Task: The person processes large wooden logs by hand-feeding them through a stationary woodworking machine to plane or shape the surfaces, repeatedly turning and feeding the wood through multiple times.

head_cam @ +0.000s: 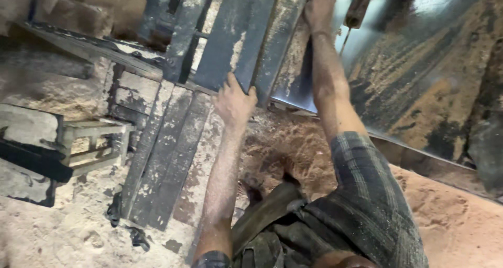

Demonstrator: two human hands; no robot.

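My left hand (234, 102) grips the near end of a long dark wooden plank (246, 42) that lies dusted with sawdust on a saw bench. My right hand (319, 6) reaches far forward and rests on the plank's right edge near the top of the view. A shiny metal panel (419, 74) smeared with sawdust stands just right of that arm. More grey planks (167, 152) lie side by side below the left hand.
A small wooden stool (94, 142) stands at the left. Sawdust covers the ground (450, 215). My feet in sandals (262, 184) stand in sawdust beneath the bench. A metal rail (89, 45) runs diagonally at the upper left.
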